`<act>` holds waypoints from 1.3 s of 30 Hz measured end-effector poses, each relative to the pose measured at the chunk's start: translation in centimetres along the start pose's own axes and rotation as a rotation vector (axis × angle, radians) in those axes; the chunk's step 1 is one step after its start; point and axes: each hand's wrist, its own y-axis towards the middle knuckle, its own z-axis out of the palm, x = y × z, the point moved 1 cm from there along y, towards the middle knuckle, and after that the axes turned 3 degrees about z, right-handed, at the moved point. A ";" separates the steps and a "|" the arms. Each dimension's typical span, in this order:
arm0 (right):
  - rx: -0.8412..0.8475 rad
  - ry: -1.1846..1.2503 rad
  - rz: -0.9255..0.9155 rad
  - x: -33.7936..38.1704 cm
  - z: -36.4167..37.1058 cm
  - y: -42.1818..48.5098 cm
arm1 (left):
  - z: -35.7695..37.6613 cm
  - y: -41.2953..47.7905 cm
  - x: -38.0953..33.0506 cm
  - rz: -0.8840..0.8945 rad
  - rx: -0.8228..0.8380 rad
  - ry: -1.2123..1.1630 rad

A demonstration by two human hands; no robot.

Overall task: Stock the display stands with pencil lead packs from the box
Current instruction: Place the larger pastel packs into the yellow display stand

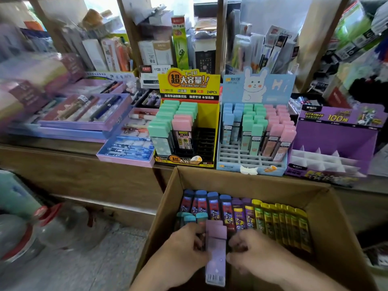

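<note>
While both hands work low inside the cardboard box (252, 182), one lilac pack (216, 254) stands on end between them, barcode at its lower end. Left hand (186, 246): fingers curled against the pack's left edge, gripping it. Right hand (251, 250): thumb and curled fingers pinch the right edge.

Box contents, back row, left to right: four dark blue packs (206, 206), two purple packs (243, 215), then yellow-green packs (281, 223), six or seven; their edges run together. Three teal-capped packs (190, 219) sit just beyond the left hand.

Three display stands line the wooden counter (73, 164) just behind the box:
- yellow stand (189, 80), left: two columns of packs, mint-green caps, with two pink caps at the front of the right column; black slots show beside them.
- blue stand (258, 87), middle, rabbit header: six columns, two blue, two green, two pink; front rows of the grid show.
- purple stand (336, 131), right: white divider grid showing.

Two open pen sets (88, 111) lie left of the yellow stand.
</note>
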 end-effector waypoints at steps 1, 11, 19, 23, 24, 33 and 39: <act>-0.003 -0.006 0.011 0.1 0.2 0.0 | 0.1 0.2 0.2 -0.015 0.024 0.010; 0.047 0.151 0.114 0.0 1.9 1.5 | 1.2 1.6 1.1 -0.059 0.143 -0.057; 0.017 0.256 0.068 -0.3 1.8 1.1 | 1.4 1.5 1.1 -0.082 0.105 -0.165; 0.057 0.416 0.010 0.2 1.1 0.2 | 1.2 1.4 0.9 -0.023 0.029 -0.255; 0.066 0.449 -0.008 0.4 0.9 -0.1 | 1.2 1.4 0.8 -0.003 -0.001 -0.280; 0.110 0.659 -0.246 3.5 -1.3 -2.1 | -0.2 0.8 -0.8 -0.042 0.229 -0.888; -0.066 0.470 -0.385 5.2 -2.7 -2.7 | -2.5 0.3 -1.7 0.170 0.166 -0.863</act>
